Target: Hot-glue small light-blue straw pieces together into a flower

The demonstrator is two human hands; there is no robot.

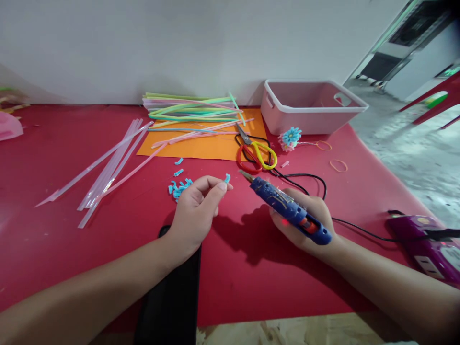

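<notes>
Between the thumb and fingers of my left hand (197, 211) is pinched a small blue straw piece (227, 178). My right hand (309, 215) is wrapped round a dark blue hot glue gun (287, 206), whose metal nozzle points up and left toward that piece, a short gap apart. A small red light glows on the gun's side. Just left of my left hand lies a pile of cut blue straw pieces (177, 189), partly hidden behind the hand. Beyond the nozzle rest scissors (257, 152) with one red and one yellow handle.
Colourful straws (190, 108) lie on an orange sheet (201, 151); clear straws (111, 172) are at left. A pink basket (298, 122) stands behind a blue-and-pink flower (291, 136). A black phone (172, 297) lies under my left wrist. A black cord runs toward a purple power strip (427, 244).
</notes>
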